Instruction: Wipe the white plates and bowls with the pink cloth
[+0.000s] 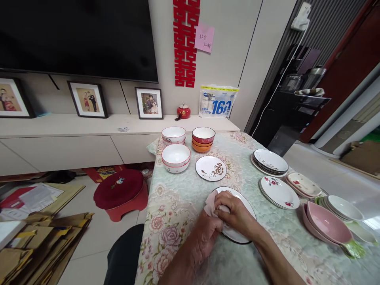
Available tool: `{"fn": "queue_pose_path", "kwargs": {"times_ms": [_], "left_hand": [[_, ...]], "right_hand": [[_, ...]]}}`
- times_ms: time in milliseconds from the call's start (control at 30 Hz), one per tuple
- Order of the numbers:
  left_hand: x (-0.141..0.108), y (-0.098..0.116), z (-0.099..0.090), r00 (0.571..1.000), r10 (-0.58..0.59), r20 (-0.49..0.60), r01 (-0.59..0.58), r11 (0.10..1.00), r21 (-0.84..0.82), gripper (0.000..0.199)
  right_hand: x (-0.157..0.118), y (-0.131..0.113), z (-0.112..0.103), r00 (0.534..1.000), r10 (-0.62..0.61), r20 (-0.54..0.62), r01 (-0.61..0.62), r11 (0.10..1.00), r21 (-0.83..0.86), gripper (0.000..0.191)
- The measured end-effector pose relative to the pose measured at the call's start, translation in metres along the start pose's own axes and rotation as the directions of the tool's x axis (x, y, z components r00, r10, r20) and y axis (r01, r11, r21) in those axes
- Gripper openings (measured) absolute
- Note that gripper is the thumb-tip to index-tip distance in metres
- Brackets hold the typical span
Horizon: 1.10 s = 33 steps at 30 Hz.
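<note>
A pale pink cloth [210,203] is bunched between my two hands over a white plate with a dark rim [241,234]. My left hand [207,230] is closed on the cloth from the near left, its fingers partly hidden. From the right, my right hand [234,209] wraps its fingers around the same cloth. The plate lies on the floral tablecloth [178,206], and the hands cover much of its middle. Just beyond it lies another white plate with a brown flower pattern [209,168].
Behind the plates stand red-rimmed white bowls [176,156] and a stack of red and orange bowls [203,138]. To the right are dark-rimmed plates [270,159], flowered plates [277,192] and pink leaf-shaped bowls [329,223]. A red stool [120,190] stands left of the table.
</note>
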<state>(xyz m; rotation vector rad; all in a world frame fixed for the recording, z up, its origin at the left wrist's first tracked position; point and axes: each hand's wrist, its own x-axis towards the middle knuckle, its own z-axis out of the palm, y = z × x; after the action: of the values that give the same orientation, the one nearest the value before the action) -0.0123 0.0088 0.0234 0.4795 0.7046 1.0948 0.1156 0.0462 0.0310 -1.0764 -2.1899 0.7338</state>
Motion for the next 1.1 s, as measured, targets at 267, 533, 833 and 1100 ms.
{"fn": "queue_pose_path", "kwargs": {"times_ms": [267,533,833,1100], "left_hand": [[0.002,-0.002,-0.004,1.0,-0.029,0.008,0.029,0.999,0.02,0.059],[0.007,-0.008,-0.004,0.999,-0.023,0.031,0.02,0.997,0.068,0.074],[0.005,-0.003,-0.003,0.998,-0.067,0.011,0.067,0.997,0.048,0.088],[0.001,-0.003,0.001,0.996,-0.076,-0.05,0.082,0.988,0.135,0.088]], "right_hand": [[-0.011,-0.003,-0.017,0.984,0.064,0.164,-0.078,0.994,0.081,0.019],[0.007,0.011,0.002,0.995,0.061,-0.083,-0.075,0.98,-0.183,0.01],[0.01,0.019,-0.015,0.887,0.36,-0.288,-0.457,0.609,-0.647,0.014],[0.0,0.018,-0.02,0.797,0.486,-0.359,-0.574,0.425,-0.7,0.02]]}}
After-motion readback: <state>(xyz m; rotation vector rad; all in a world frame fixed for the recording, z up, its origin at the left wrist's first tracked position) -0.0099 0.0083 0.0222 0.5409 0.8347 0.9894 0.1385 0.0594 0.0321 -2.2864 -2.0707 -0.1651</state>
